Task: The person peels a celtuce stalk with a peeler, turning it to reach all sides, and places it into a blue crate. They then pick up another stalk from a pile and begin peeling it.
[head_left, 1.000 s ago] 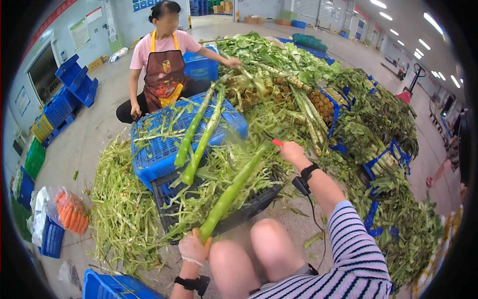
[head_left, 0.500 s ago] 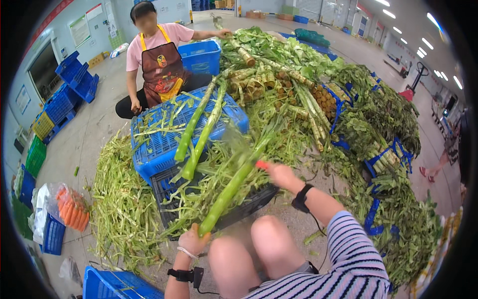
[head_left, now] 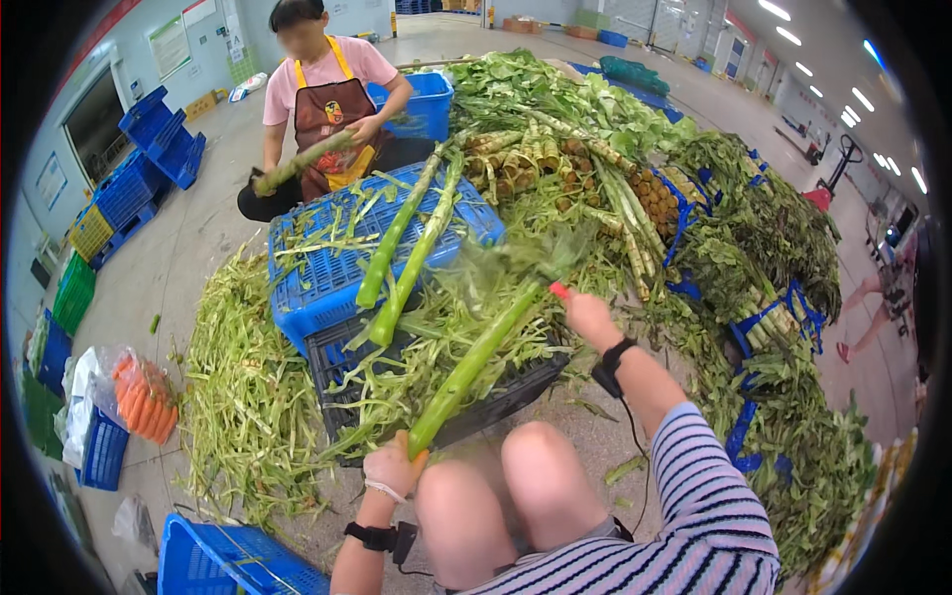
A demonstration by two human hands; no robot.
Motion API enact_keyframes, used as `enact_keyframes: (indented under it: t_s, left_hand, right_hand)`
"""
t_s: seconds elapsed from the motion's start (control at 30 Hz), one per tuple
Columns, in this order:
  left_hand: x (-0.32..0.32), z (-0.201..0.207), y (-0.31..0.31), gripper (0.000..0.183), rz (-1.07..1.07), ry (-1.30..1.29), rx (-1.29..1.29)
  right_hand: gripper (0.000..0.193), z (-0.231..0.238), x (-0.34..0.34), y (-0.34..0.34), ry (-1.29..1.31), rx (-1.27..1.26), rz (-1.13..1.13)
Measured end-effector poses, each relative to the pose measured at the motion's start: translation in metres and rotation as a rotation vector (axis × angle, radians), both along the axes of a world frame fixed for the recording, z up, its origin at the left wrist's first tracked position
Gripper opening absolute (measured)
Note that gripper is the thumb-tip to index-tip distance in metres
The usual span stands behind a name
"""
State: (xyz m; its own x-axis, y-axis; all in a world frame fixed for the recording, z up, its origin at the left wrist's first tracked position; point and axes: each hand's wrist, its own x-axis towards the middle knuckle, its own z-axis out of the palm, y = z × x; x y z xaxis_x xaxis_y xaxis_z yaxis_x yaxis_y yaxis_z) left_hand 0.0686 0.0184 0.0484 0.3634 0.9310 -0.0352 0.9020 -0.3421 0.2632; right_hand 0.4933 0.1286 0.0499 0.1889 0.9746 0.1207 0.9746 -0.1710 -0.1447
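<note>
A peeled, bright green celtuce stem (head_left: pixel 471 367) slants up and away from me above the heap of peelings. My left hand (head_left: pixel 390 466) is closed around its thick near end, beside my knee. My right hand (head_left: pixel 593 321) grips a red-handled peeler (head_left: pixel 559 290) by the stem's far, leafy end; its blade is blurred and cannot be made out. Two more celtuce stems (head_left: pixel 402 297), partly peeled, lie side by side on an upturned blue crate (head_left: pixel 297 319). Beneath the held stem, peelings (head_left: pixel 377 397) cover a black crate (head_left: pixel 476 428).
Across from me a co-worker (head_left: pixel 332 109) in an apron holds an unpeeled stem (head_left: pixel 307 161). Unpeeled celtuce (head_left: pixel 540 154) is piled ahead, leafy bundles (head_left: pixel 764 228) at the right. Peelings (head_left: pixel 238 397), bagged carrots (head_left: pixel 145 399) and a blue basket (head_left: pixel 233 565) are on my left.
My right hand has moved up and right, toward the stem's far end, with the peeler. My left hand keeps its grip. The co-worker has brought a stem from the pile in front of the body.
</note>
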Motion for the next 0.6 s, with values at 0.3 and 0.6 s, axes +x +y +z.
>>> enact_keyframes:
  t_s: [0.3,0.6]
  left_hand:
    - [-0.004,0.002,-0.001,0.040,0.016,0.089,-0.006]
    - [-0.015,-0.009,-0.006,0.041,0.091,-0.071,-0.042]
  right_hand:
    - [0.028,0.012,-0.122,-0.053,0.065,-0.299,0.465]
    - [0.024,0.052,0.015,0.013,0.342,0.187,0.061]
